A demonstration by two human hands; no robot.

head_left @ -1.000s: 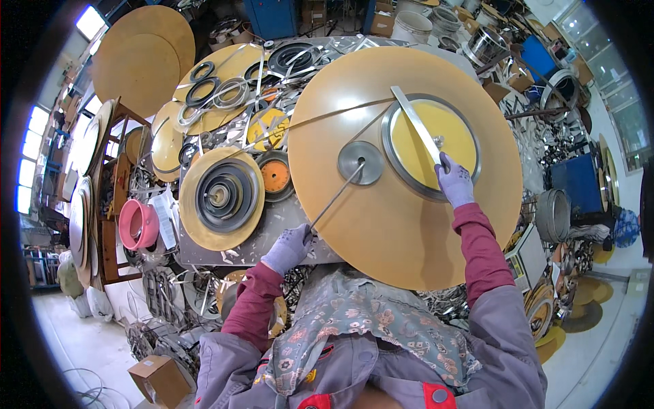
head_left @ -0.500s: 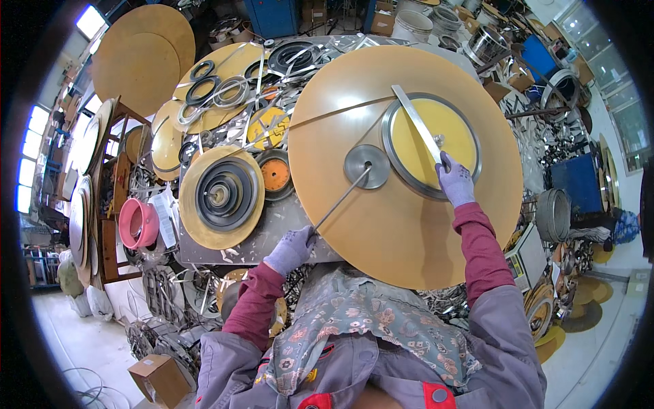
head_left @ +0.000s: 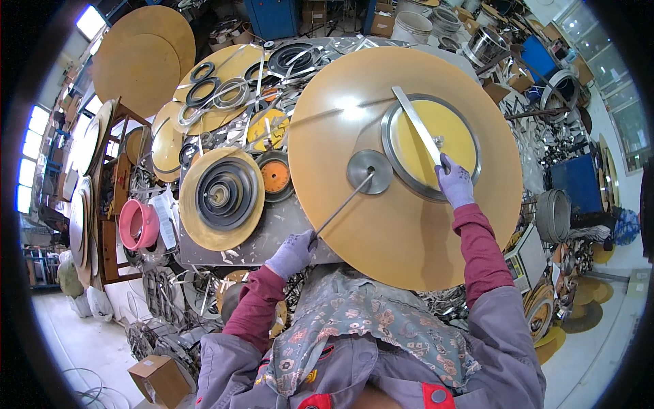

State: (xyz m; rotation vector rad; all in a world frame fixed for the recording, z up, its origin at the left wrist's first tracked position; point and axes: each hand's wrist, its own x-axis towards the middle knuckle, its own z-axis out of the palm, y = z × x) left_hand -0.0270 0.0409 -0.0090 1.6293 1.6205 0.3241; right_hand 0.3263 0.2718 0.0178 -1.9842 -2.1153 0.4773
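Note:
A large tan disc (head_left: 340,225) lies in front of me. On its right half sits a dark metal ring (head_left: 385,146) around a yellow round centre (head_left: 426,170). My right hand (head_left: 455,185), in a light purple glove, is closed around the near end of a flat silvery metal bar (head_left: 416,123) that slants across the ring and centre. My gloved left hand (head_left: 291,256) grips a thin metal rod (head_left: 340,208) by the disc's near left edge. The rod's far end meets the middle of a small grey disc (head_left: 362,178), which rests on the tan disc beside the ring.
Left of the tan disc, the table (head_left: 269,235) holds a smaller disc with stacked dark rings (head_left: 229,194), an orange-centred ring (head_left: 275,175) and many metal strips. A pink bucket (head_left: 139,225) stands farther left. A cardboard box (head_left: 160,380) is at lower left, metal scraps at right.
The small grey disc and the rod tip have shifted slightly right and nearer to me. A bright glare now shows on the tan disc. My right hand and the bar stay nearly still.

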